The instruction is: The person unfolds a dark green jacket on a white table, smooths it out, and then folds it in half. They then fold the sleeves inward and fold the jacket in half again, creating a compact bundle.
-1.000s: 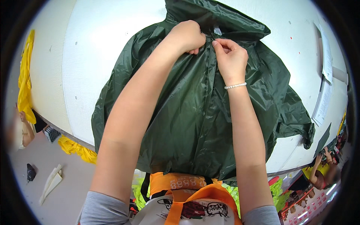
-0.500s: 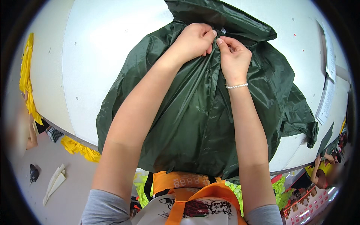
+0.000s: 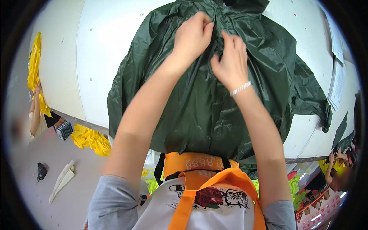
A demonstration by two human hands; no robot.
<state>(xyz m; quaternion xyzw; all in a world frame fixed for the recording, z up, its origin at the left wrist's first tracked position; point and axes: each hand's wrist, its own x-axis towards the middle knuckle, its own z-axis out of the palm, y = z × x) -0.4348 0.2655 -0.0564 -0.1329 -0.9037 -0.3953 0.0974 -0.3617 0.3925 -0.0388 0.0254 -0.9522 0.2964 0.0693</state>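
Observation:
A dark green, shiny raincoat (image 3: 195,103) lies spread front up on the white table, its collar at the far edge of the picture and its hem toward me. Over the upper front, just left of the centre opening, my left hand (image 3: 193,36) has its fingers and thumb closed in a pinch; whether fabric is between them is hidden. Right of the opening and a bit nearer, my right hand (image 3: 232,61) is open, thumb apart from the fingers, slightly blurred. A sleeve (image 3: 312,96) of the raincoat reaches out to the right.
The white table (image 3: 103,50) curves around the raincoat. Yellow fabric (image 3: 34,65) hangs at its left edge, and more yellow fabric (image 3: 90,138) sits below it. Papers (image 3: 337,82) lie at the right. Other people's hands show at far left and far right.
Both hands were pinching the coat's front together near the collar. My right hand has let go and come nearer, its fingers spread. The view has shifted, showing the collar farther up.

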